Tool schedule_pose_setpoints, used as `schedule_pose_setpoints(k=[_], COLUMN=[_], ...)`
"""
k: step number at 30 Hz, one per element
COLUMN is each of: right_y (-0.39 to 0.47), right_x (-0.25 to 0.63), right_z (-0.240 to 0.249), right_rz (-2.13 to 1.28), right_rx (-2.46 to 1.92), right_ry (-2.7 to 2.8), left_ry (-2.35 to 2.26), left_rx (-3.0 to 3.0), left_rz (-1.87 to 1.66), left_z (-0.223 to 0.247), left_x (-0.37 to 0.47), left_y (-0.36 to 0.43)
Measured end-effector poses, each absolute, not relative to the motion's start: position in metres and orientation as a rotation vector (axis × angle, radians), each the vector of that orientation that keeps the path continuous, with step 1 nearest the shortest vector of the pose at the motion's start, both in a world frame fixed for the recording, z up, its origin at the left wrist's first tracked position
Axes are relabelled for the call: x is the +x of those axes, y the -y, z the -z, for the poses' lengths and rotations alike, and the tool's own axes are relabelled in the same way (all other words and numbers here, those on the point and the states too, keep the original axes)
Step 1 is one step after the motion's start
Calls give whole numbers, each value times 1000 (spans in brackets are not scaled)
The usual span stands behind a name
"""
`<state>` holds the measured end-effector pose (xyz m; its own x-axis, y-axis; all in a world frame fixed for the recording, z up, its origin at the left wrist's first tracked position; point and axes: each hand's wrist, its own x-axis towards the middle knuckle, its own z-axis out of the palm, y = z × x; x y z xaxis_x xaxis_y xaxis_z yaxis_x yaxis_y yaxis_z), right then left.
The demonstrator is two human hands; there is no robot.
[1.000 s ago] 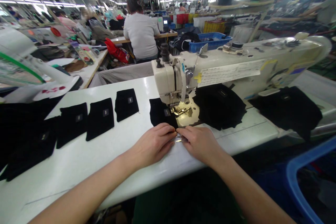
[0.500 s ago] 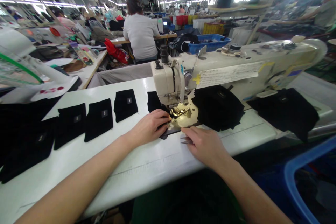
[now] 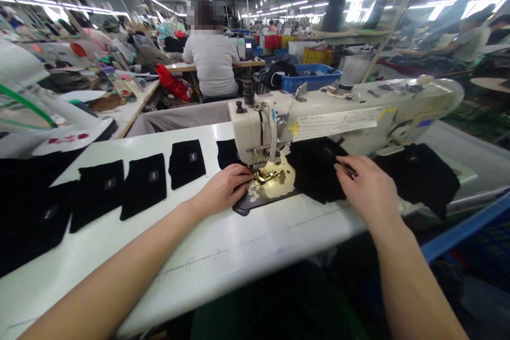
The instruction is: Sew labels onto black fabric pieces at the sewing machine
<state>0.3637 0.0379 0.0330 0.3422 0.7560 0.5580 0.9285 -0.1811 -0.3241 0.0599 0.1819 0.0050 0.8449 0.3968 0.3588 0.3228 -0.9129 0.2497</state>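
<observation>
One black patch (image 3: 226,153) lies at ten o'clock from the presser foot (image 3: 268,176), partly hidden by the machine (image 3: 249,135). The left hand (image 3: 223,188) rests at its near edge, fingers close together; whether they pinch it, I cannot tell. The right hand (image 3: 370,186) grips a small tool (image 3: 350,171), its thumb and forefinger at the stack (image 3: 313,172) at three o'clock. Three loose patches (image 3: 143,188) lie at nine o'clock on the table (image 3: 207,255); a person in white (image 3: 211,66) is at eleven o'clock.
</observation>
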Motion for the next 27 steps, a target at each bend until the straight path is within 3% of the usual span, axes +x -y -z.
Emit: schedule_pose_setpoints(k=[8,12,19,25,27], right_y=[-52,-40,-33,-27,-22], right_x=[376,378,377,382,374], right_z=[-40,-34,-41,-59,-63], right_rz=[126,199,696,415,507], right_rx=[-2298,-2314,-1745,-1796,-1737], right_ry=[1626,1609,1343,1369,1357], left_ry=[-727,-1024,-1137,-1377,-1431], left_rx=[2791,2909,2977,2827,2701], left_rz=[-750,-582,-255,-425,-539], left_z=[-1,-8,-8,-8,-17], left_x=[53,46,29,-17,-16], left_y=[-184,-187,-198,-211,-197])
